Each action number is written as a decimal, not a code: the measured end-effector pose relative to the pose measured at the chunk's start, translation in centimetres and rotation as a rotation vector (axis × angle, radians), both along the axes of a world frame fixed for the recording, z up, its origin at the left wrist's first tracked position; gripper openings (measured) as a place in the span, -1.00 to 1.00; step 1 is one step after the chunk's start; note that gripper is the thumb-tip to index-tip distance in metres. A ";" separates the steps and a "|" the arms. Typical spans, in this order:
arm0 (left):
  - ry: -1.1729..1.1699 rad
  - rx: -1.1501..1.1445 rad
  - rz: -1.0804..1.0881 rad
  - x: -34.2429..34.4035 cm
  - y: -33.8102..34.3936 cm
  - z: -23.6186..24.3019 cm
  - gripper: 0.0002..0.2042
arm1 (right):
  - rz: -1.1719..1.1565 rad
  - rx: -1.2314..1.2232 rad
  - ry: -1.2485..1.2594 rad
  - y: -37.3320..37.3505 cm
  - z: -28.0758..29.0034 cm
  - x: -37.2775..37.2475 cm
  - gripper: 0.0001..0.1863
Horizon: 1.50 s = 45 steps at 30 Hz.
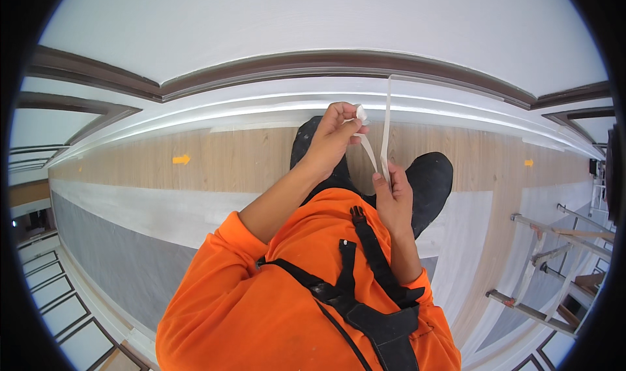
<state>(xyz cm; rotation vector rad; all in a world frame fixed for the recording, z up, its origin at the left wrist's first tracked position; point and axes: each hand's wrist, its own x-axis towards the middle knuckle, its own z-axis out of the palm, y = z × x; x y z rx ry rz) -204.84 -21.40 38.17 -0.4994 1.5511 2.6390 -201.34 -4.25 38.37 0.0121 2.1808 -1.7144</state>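
A long, narrow strip of whitish masking tape runs from the lower edge of the brown wall moulding down to my right hand. That hand is closed, with the strip pinched between thumb and fingers. Up and to the left, my left hand is closed on a crumpled white wad of tape at its fingertips. A loose length of tape curves between the two hands. From the strip's upper end, a thin pale band follows the moulding's edge to the right.
Below the moulding lies a white ledge along the wall. Wood-look flooring with yellow arrow stickers borders it. Grey and whitish sheeting covers floor behind me. A metal ladder stands at the right.
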 end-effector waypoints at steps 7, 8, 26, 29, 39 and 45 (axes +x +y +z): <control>-0.149 -0.018 -0.123 -3.0 2.6 -0.6 -0.79 | -0.040 0.101 0.026 -0.3 1.0 2.0 -0.75; -0.176 -0.038 -0.152 -3.4 2.9 -0.4 -0.80 | -0.055 0.097 0.014 -0.2 0.9 2.2 -0.75; -0.061 -0.241 -0.239 -4.8 5.4 -2.7 -0.90 | -0.296 -0.169 -0.152 2.4 -2.3 4.1 -0.83; 0.004 -0.354 -0.267 -4.4 5.7 -3.1 -0.89 | -0.289 -0.271 -0.106 3.6 -3.4 3.9 -0.85; 0.142 -0.567 -0.382 -1.4 8.3 -2.6 -0.86 | -0.590 -0.423 -0.246 5.0 -2.8 -1.8 -0.51; 0.252 -0.610 -0.523 0.2 9.3 -2.8 -0.87 | -0.464 -0.604 -0.310 4.2 -2.6 -7.6 -0.57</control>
